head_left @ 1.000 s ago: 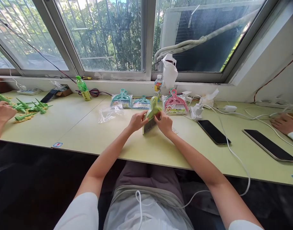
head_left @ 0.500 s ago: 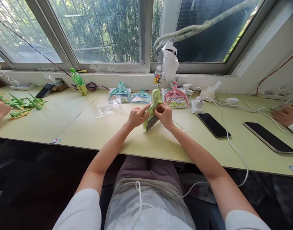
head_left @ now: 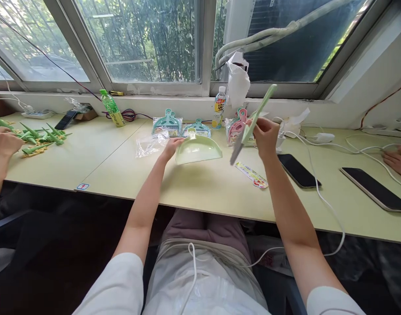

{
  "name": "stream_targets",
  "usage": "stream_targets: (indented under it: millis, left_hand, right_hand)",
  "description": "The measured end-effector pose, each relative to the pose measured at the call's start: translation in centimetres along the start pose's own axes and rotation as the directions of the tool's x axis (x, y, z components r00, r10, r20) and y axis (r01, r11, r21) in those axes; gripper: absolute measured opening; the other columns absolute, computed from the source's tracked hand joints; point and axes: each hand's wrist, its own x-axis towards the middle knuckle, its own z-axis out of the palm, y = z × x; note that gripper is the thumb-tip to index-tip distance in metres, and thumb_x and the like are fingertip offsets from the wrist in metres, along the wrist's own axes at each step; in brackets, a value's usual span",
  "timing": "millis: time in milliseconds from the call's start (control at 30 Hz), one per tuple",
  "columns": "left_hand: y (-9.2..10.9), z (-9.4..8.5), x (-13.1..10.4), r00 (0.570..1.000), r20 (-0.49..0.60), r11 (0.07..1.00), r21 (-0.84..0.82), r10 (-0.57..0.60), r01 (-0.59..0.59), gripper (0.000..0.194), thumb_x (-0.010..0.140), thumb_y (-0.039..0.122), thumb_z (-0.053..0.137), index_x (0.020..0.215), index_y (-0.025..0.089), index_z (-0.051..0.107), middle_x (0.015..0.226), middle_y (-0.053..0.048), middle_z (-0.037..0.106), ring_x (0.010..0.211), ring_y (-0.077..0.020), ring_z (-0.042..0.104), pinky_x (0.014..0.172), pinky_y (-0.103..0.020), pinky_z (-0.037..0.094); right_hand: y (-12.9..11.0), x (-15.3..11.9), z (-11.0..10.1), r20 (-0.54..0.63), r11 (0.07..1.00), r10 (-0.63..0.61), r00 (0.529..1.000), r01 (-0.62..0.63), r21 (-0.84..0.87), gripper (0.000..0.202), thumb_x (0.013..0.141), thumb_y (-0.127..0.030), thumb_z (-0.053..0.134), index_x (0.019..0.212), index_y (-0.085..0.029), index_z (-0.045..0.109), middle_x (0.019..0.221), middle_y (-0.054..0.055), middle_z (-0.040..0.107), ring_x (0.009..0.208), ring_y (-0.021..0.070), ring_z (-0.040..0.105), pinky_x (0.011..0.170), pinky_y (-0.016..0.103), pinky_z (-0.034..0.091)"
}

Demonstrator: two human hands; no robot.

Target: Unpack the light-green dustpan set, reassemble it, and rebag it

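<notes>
A pale green dustpan (head_left: 199,150) hangs just above the table, its scoop facing me. My left hand (head_left: 172,148) is closed on its left side near the handle. Off to the right, my right hand (head_left: 266,133) grips a small green brush (head_left: 249,131) by the handle, tilted with grey bristles down and to the left. Dustpan and brush are apart. Below the brush lies a printed card (head_left: 252,175). A crumpled clear plastic bag (head_left: 151,144) rests left of the dustpan.
Behind stand packaged teal dustpan sets (head_left: 167,123) and a pink set (head_left: 235,127), near a drink bottle (head_left: 219,107). A phone (head_left: 298,170), a tablet (head_left: 375,189) and white cables lie right. Other people's hands are at far left (head_left: 3,142) and far right (head_left: 399,159).
The brush has come away from the dustpan. My right hand has carried it up and to the right, while my left hand has moved left with the dustpan, turning it scoop toward me.
</notes>
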Motion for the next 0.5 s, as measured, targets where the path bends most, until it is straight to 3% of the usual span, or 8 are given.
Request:
stream_targets:
  millis: [67, 167, 267, 367, 433, 500]
  left_hand:
    - [-0.8, 0.3, 0.1, 0.99, 0.104, 0.995, 0.041, -0.093, 0.089, 0.033, 0.075, 0.036, 0.056, 0.088, 0.014, 0.076, 0.084, -0.007, 0.072, 0.086, -0.0222, 0.063, 0.08, -0.032, 0.049]
    - [-1.6, 0.9, -0.1, 0.98, 0.145, 0.981, 0.164, -0.133, 0.109, 0.028, 0.072, 0.034, 0.057, 0.079, 0.015, 0.076, 0.081, -0.007, 0.072, 0.087, -0.0233, 0.063, 0.08, -0.032, 0.049]
    - [-2.2, 1.0, -0.2, 0.978, 0.137, 0.957, 0.266, -0.157, 0.116, 0.028, 0.073, 0.031, 0.054, 0.079, 0.016, 0.076, 0.067, -0.004, 0.067, 0.073, -0.0211, 0.062, 0.071, -0.03, 0.048]
    - [-2.6, 0.6, -0.2, 0.982, 0.087, 0.933, 0.336, -0.167, 0.129, 0.034, 0.079, 0.031, 0.048, 0.092, 0.017, 0.076, 0.056, -0.001, 0.061, 0.059, -0.0177, 0.058, 0.064, -0.03, 0.046]
    - [-3.0, 0.4, 0.0, 0.993, -0.008, 0.914, 0.39, -0.12, 0.114, 0.034, 0.082, 0.029, 0.045, 0.095, 0.019, 0.075, 0.065, -0.003, 0.066, 0.066, -0.0183, 0.06, 0.071, -0.031, 0.047]
    - [-3.3, 0.3, 0.2, 0.994, -0.104, 0.885, 0.458, -0.035, 0.079, 0.03, 0.082, 0.023, 0.046, 0.093, 0.02, 0.074, 0.085, -0.006, 0.07, 0.085, -0.0216, 0.061, 0.082, -0.035, 0.048]
  right_hand:
    - [0.2, 0.2, -1.2, 0.028, 0.986, 0.011, 1.0, -0.006, -0.168, 0.062, 0.095, -0.062, 0.032, 0.11, -0.017, 0.071, 0.087, 0.01, 0.068, 0.084, 0.0231, 0.063, 0.073, 0.038, 0.049]
    - [0.4, 0.1, -1.6, 0.204, 0.916, 0.083, 0.975, 0.006, -0.401, 0.052, 0.091, -0.061, 0.047, 0.101, -0.018, 0.075, 0.09, 0.011, 0.071, 0.092, 0.0263, 0.064, 0.081, 0.039, 0.048]
    - [0.7, -0.5, -0.4, 0.436, 0.82, 0.219, 0.873, 0.077, -0.567, 0.043, 0.082, -0.059, 0.062, 0.091, -0.02, 0.078, 0.09, 0.012, 0.072, 0.095, 0.0291, 0.064, 0.082, 0.038, 0.047]
    - [1.5, -1.1, 1.6, 0.573, 0.765, 0.312, 0.758, 0.157, -0.625, 0.039, 0.078, -0.055, 0.069, 0.084, -0.018, 0.077, 0.089, 0.014, 0.072, 0.093, 0.0288, 0.066, 0.079, 0.036, 0.046]
    - [2.4, -1.5, 2.9, 0.629, 0.775, 0.333, 0.702, 0.176, -0.607, 0.037, 0.08, -0.054, 0.068, 0.084, -0.018, 0.077, 0.088, 0.013, 0.073, 0.092, 0.0271, 0.067, 0.078, 0.034, 0.046]
    - [3.4, -1.6, 3.8, 0.657, 0.799, 0.334, 0.676, 0.167, -0.578, 0.037, 0.081, -0.056, 0.066, 0.088, -0.021, 0.077, 0.091, 0.012, 0.074, 0.092, 0.0258, 0.067, 0.079, 0.033, 0.045]
